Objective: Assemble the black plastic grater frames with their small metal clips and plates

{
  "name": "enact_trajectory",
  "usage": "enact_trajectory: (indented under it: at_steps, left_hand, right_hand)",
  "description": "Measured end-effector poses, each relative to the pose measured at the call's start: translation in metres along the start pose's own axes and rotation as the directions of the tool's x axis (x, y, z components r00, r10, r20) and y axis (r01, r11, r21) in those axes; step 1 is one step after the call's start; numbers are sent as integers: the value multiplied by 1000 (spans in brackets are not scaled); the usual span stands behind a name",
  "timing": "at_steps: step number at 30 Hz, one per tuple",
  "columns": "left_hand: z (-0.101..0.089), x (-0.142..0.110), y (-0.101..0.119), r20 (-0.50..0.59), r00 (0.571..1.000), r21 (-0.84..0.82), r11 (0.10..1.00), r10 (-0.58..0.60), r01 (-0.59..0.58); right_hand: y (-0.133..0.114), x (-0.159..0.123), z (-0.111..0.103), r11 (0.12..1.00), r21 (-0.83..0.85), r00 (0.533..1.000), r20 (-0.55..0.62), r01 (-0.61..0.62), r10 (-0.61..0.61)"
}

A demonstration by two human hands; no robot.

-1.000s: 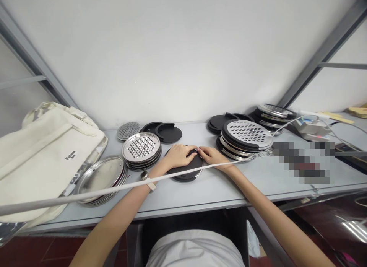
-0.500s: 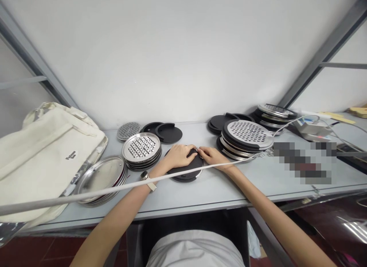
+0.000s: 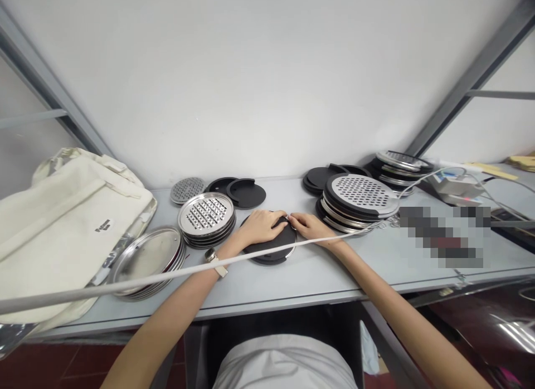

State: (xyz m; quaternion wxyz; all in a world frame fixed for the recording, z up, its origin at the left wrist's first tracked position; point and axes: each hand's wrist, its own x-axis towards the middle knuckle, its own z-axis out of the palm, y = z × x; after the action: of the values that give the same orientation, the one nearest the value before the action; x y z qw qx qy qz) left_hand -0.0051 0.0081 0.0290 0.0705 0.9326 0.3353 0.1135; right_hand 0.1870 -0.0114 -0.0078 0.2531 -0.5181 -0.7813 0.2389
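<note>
A round black disc (image 3: 271, 247) with a metal edge lies on the grey table (image 3: 301, 277) in front of me. My left hand (image 3: 261, 226) rests on top of it, fingers curled over its far rim. My right hand (image 3: 308, 226) touches the disc's right far edge, fingertips pinched at the rim beside the left hand's fingertips. A wristwatch (image 3: 216, 263) is on my left wrist. A white cable (image 3: 125, 282) runs across both forearms.
A stack of perforated steel discs (image 3: 206, 218) and plain steel plates (image 3: 146, 259) sit to the left, beside a cream bag (image 3: 62, 222). Black rings (image 3: 242, 193) lie at the back. Stacks of framed perforated discs (image 3: 359, 202) stand right, with a white device (image 3: 453, 185) and wires.
Nearly nothing: both hands stay on the black disc, with only slight shifts of the fingertips at its far rim.
</note>
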Motion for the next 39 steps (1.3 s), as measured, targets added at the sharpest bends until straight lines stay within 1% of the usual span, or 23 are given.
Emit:
enact_trajectory:
  at_steps: [8,22,29,39]
  left_hand:
    - [-3,0,2,27,999,-32,999,-19,20]
    - [0,1,-2,-6,1000,-43,999,25,-26]
    - [3,1,-4,-36,998,-51,997,50,-52]
    - [3,2,-4,-17,999,-54,998,44,-44]
  right_hand:
    - [1,0,-2,999,50,1000,17,8,-9]
    - [1,0,-4,998,64,999,34,25,-27]
    - [2,1,-5,995,98,999,44,28,-32]
    - [5,3,-7,992,122,996,84,30,-40]
